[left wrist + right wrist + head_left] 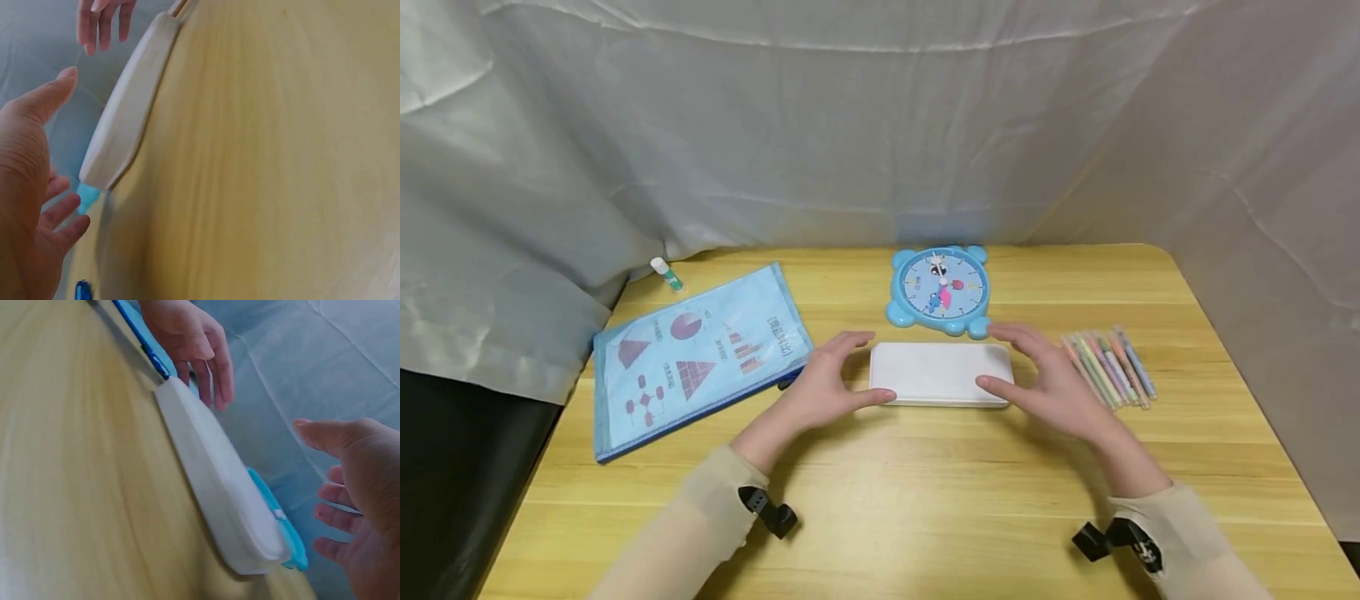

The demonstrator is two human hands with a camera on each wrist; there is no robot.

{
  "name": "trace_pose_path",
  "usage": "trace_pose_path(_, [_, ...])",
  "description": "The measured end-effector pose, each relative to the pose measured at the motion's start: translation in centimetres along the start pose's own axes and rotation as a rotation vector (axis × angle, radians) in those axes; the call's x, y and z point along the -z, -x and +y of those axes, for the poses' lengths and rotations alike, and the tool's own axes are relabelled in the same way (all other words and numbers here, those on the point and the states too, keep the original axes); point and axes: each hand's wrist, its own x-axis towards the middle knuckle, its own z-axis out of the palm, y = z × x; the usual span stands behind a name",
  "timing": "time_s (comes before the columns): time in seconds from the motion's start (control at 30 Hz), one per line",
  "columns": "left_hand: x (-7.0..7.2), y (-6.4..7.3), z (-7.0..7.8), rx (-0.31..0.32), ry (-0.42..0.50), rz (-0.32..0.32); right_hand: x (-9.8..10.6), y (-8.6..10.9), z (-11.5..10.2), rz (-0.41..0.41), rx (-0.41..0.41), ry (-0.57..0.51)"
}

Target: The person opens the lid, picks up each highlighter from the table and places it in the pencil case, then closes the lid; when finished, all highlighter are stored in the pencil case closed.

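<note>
A white oblong case (pixel 940 372) with rounded corners lies flat on the wooden table, its lid side up. My left hand (pixel 827 383) is at its left end, thumb and fingers spread apart. At the right end my right hand (pixel 1051 385) is spread the same way, its thumb over the case's corner in the head view. Both wrist views show a gap between each hand and the white case (pixel 128 103), (pixel 212 469), so neither hand grips it. Just behind the case lies a blue toy clock (pixel 942 287) with a round dial and animal-like bumps.
A blue zip document bag (pixel 700 358) with printed charts lies at the left. Behind it is a glue stick (pixel 667 273) with a white cap. Several pastel pens (pixel 1108 367) lie side by side beyond my right hand. A grey curtain (pixel 880 125) hangs along the table's back edge.
</note>
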Motion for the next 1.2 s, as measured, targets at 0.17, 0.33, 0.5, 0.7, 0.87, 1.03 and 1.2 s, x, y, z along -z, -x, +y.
trace_pose_path(0.17, [-1.0, -0.3, -0.5, -0.002, 0.075, 0.0, -1.3, -0.2, 0.6, -0.016, -0.011, -0.015])
trace_pose_path(0.33, [-1.8, -0.5, -0.8, -0.005, 0.092, -0.007, -2.6, -0.3, 1.0, -0.053, -0.035, 0.0])
trace_pose_path(0.5, [-2.5, -0.5, -1.1, -0.003, 0.071, -0.019, -3.7, -0.3, 1.2, -0.084, -0.037, 0.049])
trace_pose_path(0.7, [-3.2, -0.5, -1.4, -0.001, 0.033, -0.005, -4.8, -0.4, 1.2, -0.083, -0.052, 0.152])
trace_pose_path(0.87, [-3.4, -0.7, -1.4, -0.001, 0.01, -0.001, -5.5, -0.4, 1.3, -0.064, -0.065, 0.246])
trace_pose_path(1.03, [-3.3, -0.8, -1.4, 0.0, 0.01, -0.004, -6.0, -0.4, 1.7, -0.055, -0.029, 0.345])
trace_pose_path(1.2, [-3.1, -0.8, -1.4, 0.015, -0.001, -0.009, -5.8, -1.1, 2.2, -0.072, 0.018, 0.407])
